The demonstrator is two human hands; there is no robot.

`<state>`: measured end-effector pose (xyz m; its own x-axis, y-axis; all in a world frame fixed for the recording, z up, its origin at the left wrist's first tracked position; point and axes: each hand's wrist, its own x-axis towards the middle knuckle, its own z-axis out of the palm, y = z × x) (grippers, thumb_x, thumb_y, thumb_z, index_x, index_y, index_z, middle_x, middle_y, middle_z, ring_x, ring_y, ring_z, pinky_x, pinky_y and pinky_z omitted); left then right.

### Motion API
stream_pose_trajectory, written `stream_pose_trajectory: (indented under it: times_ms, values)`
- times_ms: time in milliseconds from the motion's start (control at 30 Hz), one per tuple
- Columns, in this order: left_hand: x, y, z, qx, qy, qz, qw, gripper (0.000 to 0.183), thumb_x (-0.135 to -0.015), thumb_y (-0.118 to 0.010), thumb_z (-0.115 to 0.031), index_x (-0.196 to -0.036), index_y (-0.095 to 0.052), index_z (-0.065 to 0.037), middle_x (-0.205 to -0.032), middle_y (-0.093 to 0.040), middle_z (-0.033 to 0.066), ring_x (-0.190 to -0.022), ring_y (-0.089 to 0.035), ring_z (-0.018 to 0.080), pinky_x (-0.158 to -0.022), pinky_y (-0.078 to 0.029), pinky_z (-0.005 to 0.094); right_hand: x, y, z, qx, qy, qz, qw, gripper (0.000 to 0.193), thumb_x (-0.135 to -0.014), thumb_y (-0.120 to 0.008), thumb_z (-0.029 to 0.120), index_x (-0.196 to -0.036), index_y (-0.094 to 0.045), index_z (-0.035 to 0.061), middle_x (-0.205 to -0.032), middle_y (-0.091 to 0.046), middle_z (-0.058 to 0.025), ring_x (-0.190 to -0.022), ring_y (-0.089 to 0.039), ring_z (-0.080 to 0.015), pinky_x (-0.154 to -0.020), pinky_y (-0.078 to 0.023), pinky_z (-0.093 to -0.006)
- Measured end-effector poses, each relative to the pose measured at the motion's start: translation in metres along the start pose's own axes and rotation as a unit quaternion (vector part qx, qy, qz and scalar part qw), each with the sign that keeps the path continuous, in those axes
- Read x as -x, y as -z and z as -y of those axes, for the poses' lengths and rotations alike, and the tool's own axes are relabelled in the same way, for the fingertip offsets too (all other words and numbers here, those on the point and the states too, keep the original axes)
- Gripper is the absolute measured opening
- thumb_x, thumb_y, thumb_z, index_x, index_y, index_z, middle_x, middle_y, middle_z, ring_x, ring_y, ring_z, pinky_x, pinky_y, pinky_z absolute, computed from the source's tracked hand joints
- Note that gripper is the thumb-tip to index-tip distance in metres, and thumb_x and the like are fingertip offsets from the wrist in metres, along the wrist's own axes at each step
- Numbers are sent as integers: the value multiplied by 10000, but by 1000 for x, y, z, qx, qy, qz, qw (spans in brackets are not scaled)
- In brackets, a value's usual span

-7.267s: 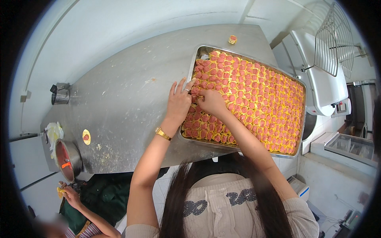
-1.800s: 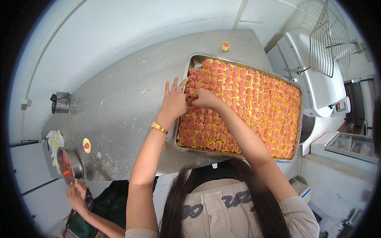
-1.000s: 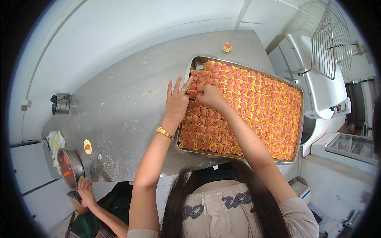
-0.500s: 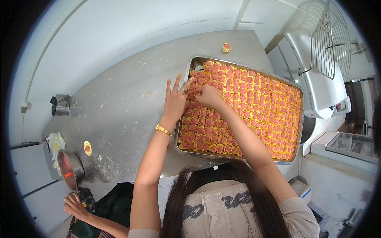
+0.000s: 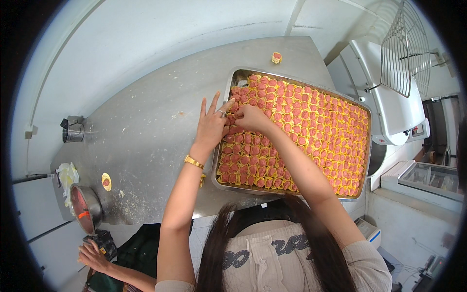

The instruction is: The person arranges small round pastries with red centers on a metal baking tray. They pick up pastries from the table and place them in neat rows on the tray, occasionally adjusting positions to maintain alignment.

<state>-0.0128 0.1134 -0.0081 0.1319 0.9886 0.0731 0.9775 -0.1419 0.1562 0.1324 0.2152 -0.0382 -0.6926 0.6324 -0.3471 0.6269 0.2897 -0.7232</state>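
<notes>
1. Left hand (image 5: 211,127) at near-left rim of metal tray (image 5: 233,78), fingers (image 5: 214,103) spread wide and flat, gripping nothing; index tip touching dumplings (image 5: 301,131) at tray's left edge. Gold bracelet (image 5: 194,162) on that wrist.
2. Right hand (image 5: 250,117) just beside left hand, curled over the dumplings in upper-left part of tray; fingertips hidden under knuckles, so cannot tell whether pinching one or only pressing.
3. Changed since a second ago: almost nothing at the tray. Both hands same spot, left fingers fanned slightly wider than before. Rows look unchanged.
4. Compared with seven seconds back: hands shifted a little up the left column toward far corner, which shows a bare patch of metal.
5. Judgement: slow tidying or packing of rows along left edge, tray nearly full, small gap left at far-left corner.
6. Tray sits on steel tabletop (image 5: 146,136), right half; one loose dumpling (image 5: 276,57) beyond tray's far edge.
7. Lower left: another person's hand (image 5: 92,255) now lower, away from metal bowl (image 5: 85,208); loose wrapper (image 5: 106,181) near bowl.
</notes>
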Motion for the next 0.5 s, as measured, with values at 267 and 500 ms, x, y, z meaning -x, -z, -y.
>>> stream_pose_trajectory:
  times_ms: [267, 500]
  values:
    - [0, 12, -1, 27, 43, 32, 998, 45, -714, -736, -132, -757, -745, -142, -1475, -417, -26, -1434, -232, 262, -1178, -134, 522, -1, 14, -2, -2, 3, -74, 997, 227, -689, -615, 195, -783, -687, 2, -762, -662, -221, -751, -660, -371, -707, -524, -449]
    - [-20, 11, 3, 23, 32, -72, 997, 82, -771, -663, -102, -709, -716, -95, -1458, -441, -6, -1411, -276, 269, -1171, -162, 515, -12, 21, -4, 31, 12, -104, 994, 250, -721, -616, 212, -867, -693, 24, -751, -659, -197, -739, -652, -346, -700, -510, -434]
